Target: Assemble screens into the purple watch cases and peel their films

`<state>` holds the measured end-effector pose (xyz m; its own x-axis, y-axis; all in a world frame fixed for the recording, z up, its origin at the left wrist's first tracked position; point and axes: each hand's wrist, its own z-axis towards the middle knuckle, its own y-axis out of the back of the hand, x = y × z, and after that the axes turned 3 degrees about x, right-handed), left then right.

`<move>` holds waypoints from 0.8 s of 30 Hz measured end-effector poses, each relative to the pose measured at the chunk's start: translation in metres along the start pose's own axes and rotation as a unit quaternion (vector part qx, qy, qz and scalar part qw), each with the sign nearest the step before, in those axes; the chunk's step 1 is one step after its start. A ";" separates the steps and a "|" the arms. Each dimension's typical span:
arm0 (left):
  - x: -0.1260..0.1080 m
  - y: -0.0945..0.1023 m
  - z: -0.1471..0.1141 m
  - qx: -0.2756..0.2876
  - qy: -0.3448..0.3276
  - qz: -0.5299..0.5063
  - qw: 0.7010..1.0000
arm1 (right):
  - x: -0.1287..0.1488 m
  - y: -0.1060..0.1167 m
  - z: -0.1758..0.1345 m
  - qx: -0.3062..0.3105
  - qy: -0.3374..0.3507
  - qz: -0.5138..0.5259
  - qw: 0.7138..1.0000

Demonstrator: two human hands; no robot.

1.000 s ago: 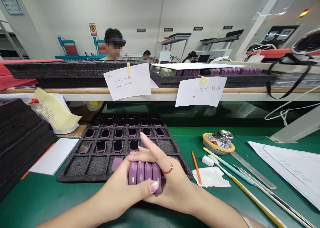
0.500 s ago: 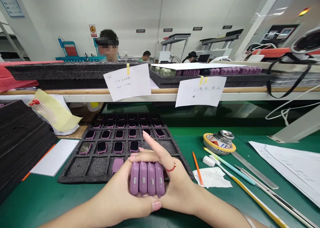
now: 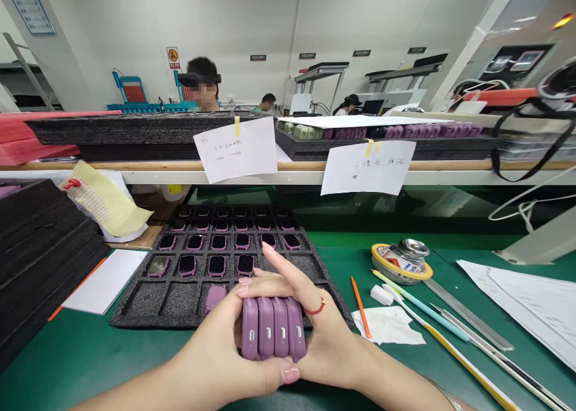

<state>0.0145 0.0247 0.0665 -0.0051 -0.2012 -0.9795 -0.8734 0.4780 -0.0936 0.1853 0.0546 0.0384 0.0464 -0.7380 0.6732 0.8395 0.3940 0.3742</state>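
Note:
Several purple smartwatch cases (image 3: 273,329) stand side by side in a row between my hands, their edges with small silver buttons facing me. My left hand (image 3: 225,345) is closed round the left end and underside, its thumb along the bottom. My right hand (image 3: 324,333) presses the right end, its fingers folded over the top and its index finger pointing up and away. Behind them lies a black foam tray (image 3: 182,303) with purple smartwatches (image 3: 216,266) in its compartments, mostly screen up. One purple case (image 3: 216,297) in the front row is partly hidden by my left hand.
At right on the green table lie an orange stick (image 3: 360,306), a white tissue (image 3: 391,326), brushes, a steel ruler (image 3: 470,315) and a metal-topped bottle (image 3: 405,264) within yellow tape. Black foam trays (image 3: 54,255) are stacked at left. A shelf (image 3: 297,174) crosses behind; people sit beyond.
The view has shifted slightly, so the scene sits a little further right. My hands keep the same hold on the row of smartwatch cases.

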 end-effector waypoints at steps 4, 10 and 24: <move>-0.002 -0.001 0.000 0.000 -0.002 0.022 1.000 | -0.001 -0.001 0.001 -0.004 0.009 0.016 1.000; -0.001 0.002 -0.003 0.018 -0.009 0.017 1.000 | -0.002 0.001 0.002 0.000 0.026 0.014 1.000; -0.001 0.016 -0.002 0.129 -0.039 -0.108 0.985 | 0.003 0.004 0.005 -0.002 0.036 -0.051 0.998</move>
<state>-0.0002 0.0311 0.0661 0.2139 -0.2611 -0.9413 -0.6971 0.6343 -0.3343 0.1862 0.0568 0.0448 -0.0004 -0.8119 0.5838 0.8434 0.3134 0.4363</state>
